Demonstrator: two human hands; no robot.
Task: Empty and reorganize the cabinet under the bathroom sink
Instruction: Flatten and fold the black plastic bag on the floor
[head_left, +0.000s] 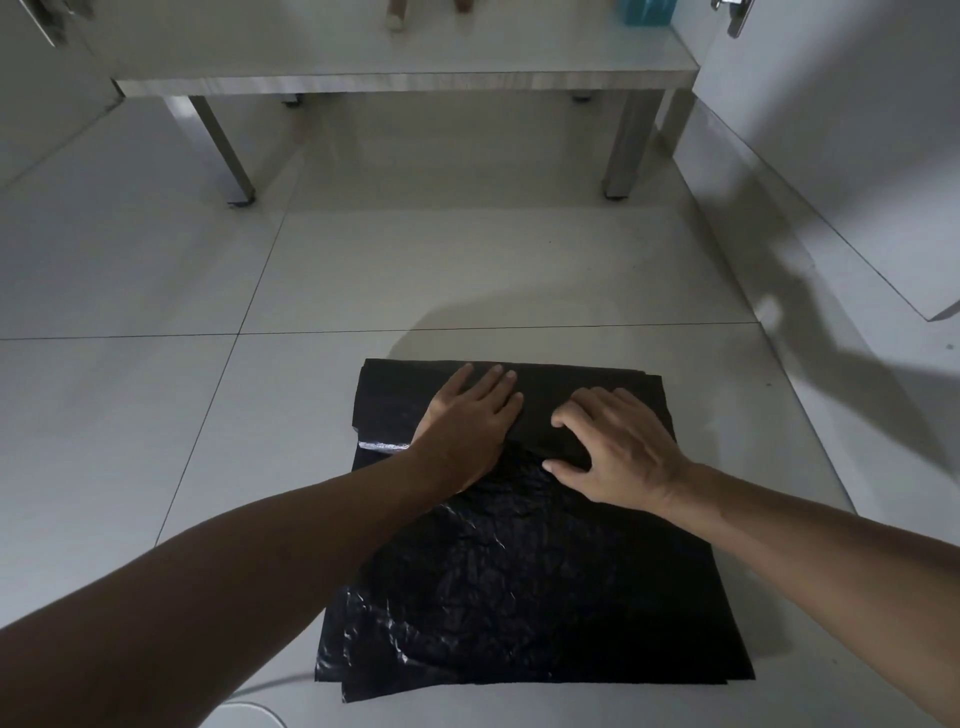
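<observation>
A black plastic bag lies flat on the tiled floor, its far end folded over. The left hand presses flat on the fold, fingers spread wide. The right hand rests beside it, fingers bent, pushing the fold down.

A crinkled, glossy black plastic bag is spread flat on the floor, its far edge folded over toward the viewer and pressed beneath the fingers; the fold's lip lies just under them.

arms: bare to elbow | sleeves: none visible | hands: ungloved
</observation>
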